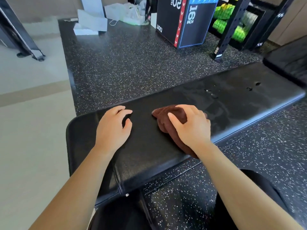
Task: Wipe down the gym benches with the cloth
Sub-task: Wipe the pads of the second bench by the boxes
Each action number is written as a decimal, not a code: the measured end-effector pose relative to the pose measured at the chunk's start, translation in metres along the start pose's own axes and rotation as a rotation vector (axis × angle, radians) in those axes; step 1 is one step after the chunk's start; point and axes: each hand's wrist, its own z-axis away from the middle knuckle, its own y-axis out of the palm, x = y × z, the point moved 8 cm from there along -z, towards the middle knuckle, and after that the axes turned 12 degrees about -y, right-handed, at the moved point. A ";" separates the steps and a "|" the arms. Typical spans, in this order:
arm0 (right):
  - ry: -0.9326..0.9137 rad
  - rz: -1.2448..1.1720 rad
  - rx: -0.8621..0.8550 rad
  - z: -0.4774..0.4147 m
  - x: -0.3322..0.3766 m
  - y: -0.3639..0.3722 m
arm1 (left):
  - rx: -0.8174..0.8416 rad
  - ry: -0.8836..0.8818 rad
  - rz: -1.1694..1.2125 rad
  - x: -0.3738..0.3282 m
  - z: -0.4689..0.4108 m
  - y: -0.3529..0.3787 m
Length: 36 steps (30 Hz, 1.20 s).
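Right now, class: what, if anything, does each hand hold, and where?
Right hand presses the brown cloth from on top, against the bench; left hand holds nothing.

The scene is seen through one wide-angle head camera, aimed forward and steeply down. The desk [166, 143] is viewed from close above its near edge, and it is crossed diagonally from lower left to upper right. Beyond the desk, the speckled floor [126, 63] and a plyo box [187, 22] are taken in, bent by the lens.

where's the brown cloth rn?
Head view, centre-right: brown cloth lies on the black padded bench, pressed under the right hand, left hand alongside.
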 end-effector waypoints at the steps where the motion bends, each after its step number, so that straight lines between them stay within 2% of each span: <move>1: 0.003 0.005 0.016 -0.013 -0.006 0.003 | -0.003 -0.003 -0.011 -0.001 0.000 0.001; 5: -0.037 0.004 0.060 -0.067 -0.022 0.017 | -0.035 -0.063 -0.004 -0.006 -0.004 0.004; 11: -0.186 -0.027 0.185 -0.094 -0.025 0.030 | -0.028 -0.345 -0.078 -0.055 -0.010 0.044; 14: -0.288 -0.076 0.240 -0.077 -0.045 0.015 | -0.084 -0.368 -0.163 -0.064 -0.002 0.051; 18: -0.291 -0.087 0.233 -0.085 -0.080 0.002 | -0.127 -0.413 -0.160 -0.067 -0.003 0.042; 27: -0.313 -0.083 0.257 -0.134 -0.055 0.034 | -0.149 -0.420 -0.160 -0.071 -0.003 0.038; 31: -0.366 -0.088 0.246 -0.116 -0.054 0.022 | -0.141 -0.384 -0.164 -0.069 -0.001 0.044; 36: -0.293 -0.102 0.239 -0.073 -0.054 0.004 | -0.127 -0.382 -0.138 -0.066 -0.002 0.042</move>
